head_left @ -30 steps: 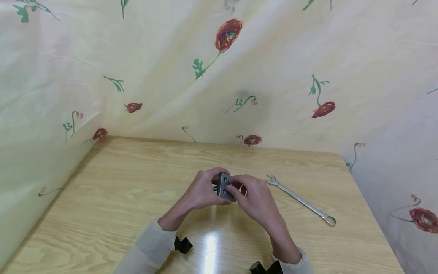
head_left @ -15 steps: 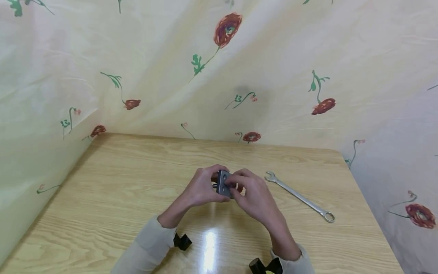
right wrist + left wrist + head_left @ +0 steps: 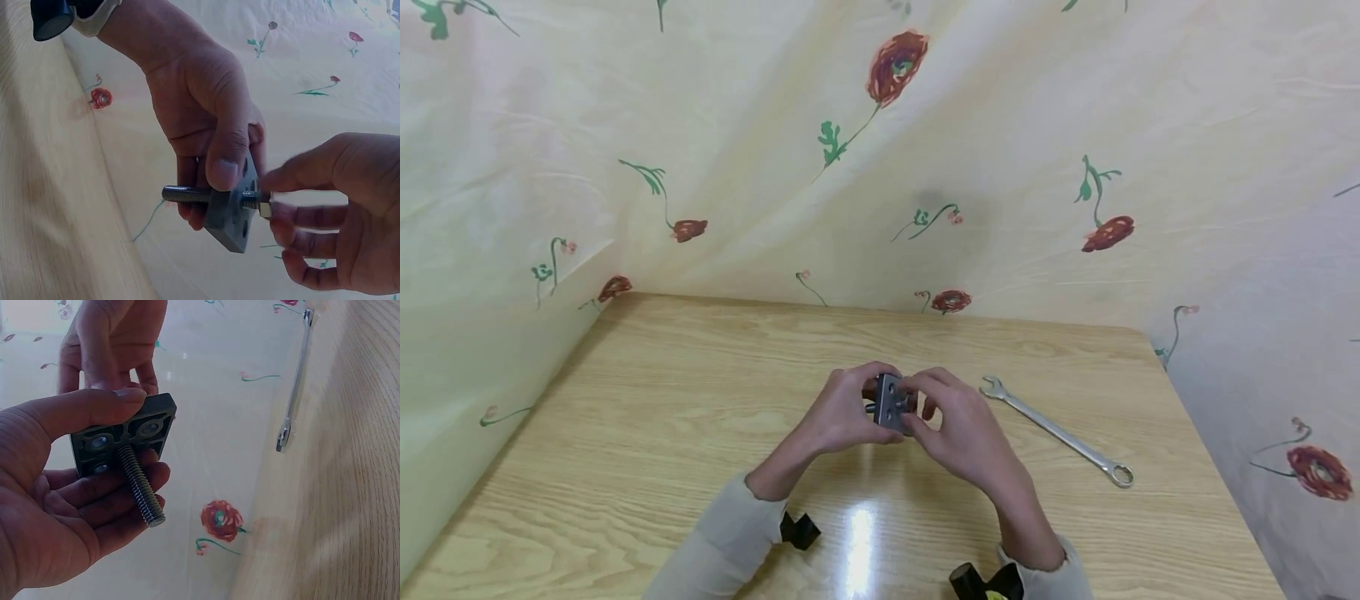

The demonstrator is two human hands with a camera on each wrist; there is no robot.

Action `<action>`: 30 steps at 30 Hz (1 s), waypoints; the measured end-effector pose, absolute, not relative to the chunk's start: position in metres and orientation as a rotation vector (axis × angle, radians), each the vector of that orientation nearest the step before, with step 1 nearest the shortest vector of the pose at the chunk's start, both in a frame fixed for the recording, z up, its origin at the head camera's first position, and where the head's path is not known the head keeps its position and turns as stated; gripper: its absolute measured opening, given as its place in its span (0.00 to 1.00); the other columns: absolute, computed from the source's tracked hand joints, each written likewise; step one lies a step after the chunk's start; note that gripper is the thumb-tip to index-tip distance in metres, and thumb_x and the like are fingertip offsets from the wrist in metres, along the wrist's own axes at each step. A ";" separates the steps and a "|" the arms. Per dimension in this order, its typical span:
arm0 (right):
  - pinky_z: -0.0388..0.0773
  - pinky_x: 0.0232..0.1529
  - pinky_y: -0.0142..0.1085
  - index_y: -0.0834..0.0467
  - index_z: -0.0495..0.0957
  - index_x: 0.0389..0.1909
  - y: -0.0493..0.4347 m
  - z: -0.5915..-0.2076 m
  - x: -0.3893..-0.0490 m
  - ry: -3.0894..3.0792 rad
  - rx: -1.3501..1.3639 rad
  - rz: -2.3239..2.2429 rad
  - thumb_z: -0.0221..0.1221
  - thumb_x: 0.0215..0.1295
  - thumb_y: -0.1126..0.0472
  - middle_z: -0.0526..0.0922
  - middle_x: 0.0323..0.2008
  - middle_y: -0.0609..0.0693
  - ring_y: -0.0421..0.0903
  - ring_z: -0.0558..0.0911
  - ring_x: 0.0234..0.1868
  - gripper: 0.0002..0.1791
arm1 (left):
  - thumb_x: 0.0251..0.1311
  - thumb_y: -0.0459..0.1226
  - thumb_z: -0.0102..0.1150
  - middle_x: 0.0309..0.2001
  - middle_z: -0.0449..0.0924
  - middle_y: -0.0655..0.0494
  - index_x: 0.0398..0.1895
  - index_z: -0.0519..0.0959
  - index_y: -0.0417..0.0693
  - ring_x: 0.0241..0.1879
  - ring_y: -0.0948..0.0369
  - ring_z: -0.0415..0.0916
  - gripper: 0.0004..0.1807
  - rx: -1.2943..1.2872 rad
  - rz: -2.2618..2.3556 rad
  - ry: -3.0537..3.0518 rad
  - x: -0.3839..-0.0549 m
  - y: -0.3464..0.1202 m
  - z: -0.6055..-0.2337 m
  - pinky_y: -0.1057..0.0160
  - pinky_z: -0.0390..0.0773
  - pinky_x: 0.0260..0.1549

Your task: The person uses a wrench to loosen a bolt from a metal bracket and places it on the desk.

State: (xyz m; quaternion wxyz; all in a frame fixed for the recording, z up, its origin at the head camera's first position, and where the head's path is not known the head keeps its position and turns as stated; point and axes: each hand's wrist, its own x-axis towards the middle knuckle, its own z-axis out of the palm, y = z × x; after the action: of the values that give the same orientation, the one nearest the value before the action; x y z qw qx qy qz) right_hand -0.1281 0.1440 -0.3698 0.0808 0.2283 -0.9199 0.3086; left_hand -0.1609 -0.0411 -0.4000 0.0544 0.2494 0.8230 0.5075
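Observation:
My left hand [image 3: 847, 414] grips a dark grey plate [image 3: 886, 403] by its edges, thumb on one edge and fingers on the opposite one. Several holes pierce the plate, and its ribbed back shows in the left wrist view. A threaded bolt [image 3: 139, 487] runs through the plate, its long shank sticking out on the left-hand side. In the right wrist view, its hex head [image 3: 265, 209] stands a short way off the other face. My right hand [image 3: 350, 206] has its curled thumb and fingers round that head.
A combination wrench [image 3: 1060, 433] lies slantwise on the wooden table [image 3: 700, 358], right of the hands. Floral cloth [image 3: 760, 167] hangs behind the table and along its sides. Black wrist-worn devices [image 3: 801, 531] sit by both cuffs.
My right thumb and fingers have shifted over the plate's face and now stand farther apart round the bolt head. My left hand keeps its hold; the head view has tilted slightly.

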 end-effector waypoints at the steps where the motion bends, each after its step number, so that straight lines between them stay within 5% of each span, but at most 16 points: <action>1: 0.72 0.30 0.27 0.52 0.80 0.48 0.145 -0.369 -0.128 -2.777 0.643 0.939 0.68 0.56 0.59 0.83 0.44 0.47 0.39 0.78 0.33 0.17 | 0.37 0.31 0.77 0.45 0.85 0.48 0.52 0.76 0.45 0.42 0.56 0.85 0.33 0.754 1.541 2.503 -0.161 -0.041 -0.400 0.67 0.82 0.40; 5: 0.71 0.27 0.29 0.50 0.78 0.51 0.144 -0.369 -0.130 -2.886 0.477 1.004 0.64 0.61 0.49 0.83 0.37 0.47 0.38 0.76 0.29 0.19 | 0.37 0.32 0.78 0.45 0.85 0.47 0.53 0.76 0.45 0.42 0.57 0.84 0.34 0.734 1.544 2.509 -0.160 -0.041 -0.399 0.67 0.82 0.39; 11: 0.67 0.20 0.29 0.52 0.81 0.42 0.142 -0.373 -0.132 -2.913 0.402 0.995 0.61 0.63 0.46 0.81 0.23 0.44 0.36 0.71 0.18 0.15 | 0.37 0.32 0.78 0.45 0.85 0.46 0.53 0.75 0.44 0.42 0.56 0.85 0.33 0.733 1.549 2.502 -0.160 -0.041 -0.399 0.68 0.82 0.37; 17: 0.66 0.18 0.28 0.52 0.83 0.35 0.139 -0.374 -0.132 -2.874 0.422 0.987 0.61 0.64 0.50 0.81 0.21 0.43 0.36 0.70 0.17 0.10 | 0.37 0.32 0.78 0.44 0.85 0.47 0.52 0.76 0.45 0.42 0.56 0.85 0.32 0.747 1.552 2.502 -0.160 -0.041 -0.400 0.67 0.82 0.39; 30: 0.70 0.26 0.26 0.52 0.85 0.39 0.140 -0.371 -0.130 -2.812 0.537 0.936 0.66 0.58 0.58 0.84 0.31 0.45 0.35 0.75 0.27 0.08 | 0.38 0.32 0.78 0.44 0.85 0.49 0.51 0.76 0.45 0.42 0.57 0.85 0.32 0.767 1.540 2.512 -0.160 -0.041 -0.401 0.65 0.82 0.41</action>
State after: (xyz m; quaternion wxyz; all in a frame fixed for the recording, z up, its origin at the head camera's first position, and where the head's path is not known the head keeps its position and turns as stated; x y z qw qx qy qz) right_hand -0.1298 0.1398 -0.3710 0.0647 0.1779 -0.9316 0.3102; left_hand -0.1603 -0.0410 -0.4015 0.0481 0.2517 0.8241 0.5052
